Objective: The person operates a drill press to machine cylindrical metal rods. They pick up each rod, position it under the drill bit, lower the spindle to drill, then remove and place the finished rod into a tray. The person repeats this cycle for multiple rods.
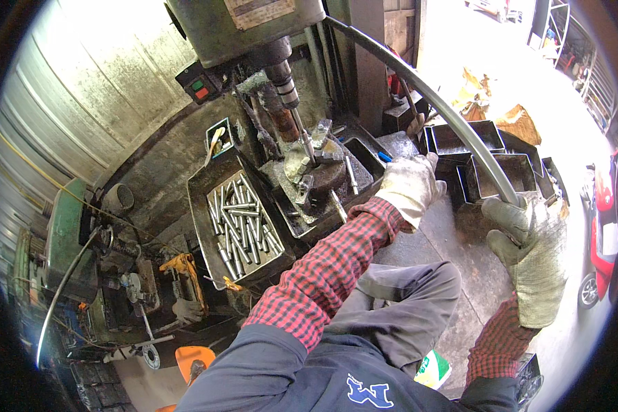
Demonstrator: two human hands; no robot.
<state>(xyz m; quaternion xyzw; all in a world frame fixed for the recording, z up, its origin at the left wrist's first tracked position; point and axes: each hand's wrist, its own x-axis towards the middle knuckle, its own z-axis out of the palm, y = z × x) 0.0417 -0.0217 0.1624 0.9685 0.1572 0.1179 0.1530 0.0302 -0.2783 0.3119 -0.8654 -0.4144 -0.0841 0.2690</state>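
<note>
— Biggest first, what's there?
— One drill press (220, 34), ahead of me. One long grey lever (462, 127) off its head, curving down to my right hand (534, 257)
— Containers?
— At least two black bins (465, 137), out past my left hand (410, 189) and to its right. One tray (200, 220) left of the press table (280, 185), heaped with metal rods (244, 223)
— Fingers?
— Right ones wrapped round the lever's end. Left ones bent near the table's edge; can't tell if they pinch anything
— Step in hand?
— My guess: working the lever, bit (306, 141) down at the fixture (316, 172). Next move, I'd say, calls for a steady right grip and left fingers clear of the bit
— Smaller stuff, counted?
— Two gloves, one per hand. One fixture, one control box (187, 77), one bit. Rods: two loose ones (351, 175) (338, 206) beside the fixture; tray ones overlap, no exact count, well over a dozen. Can't tell if one sits clamped under the bit. Last, two buttons (201, 93) on the box, one green, one red
</note>
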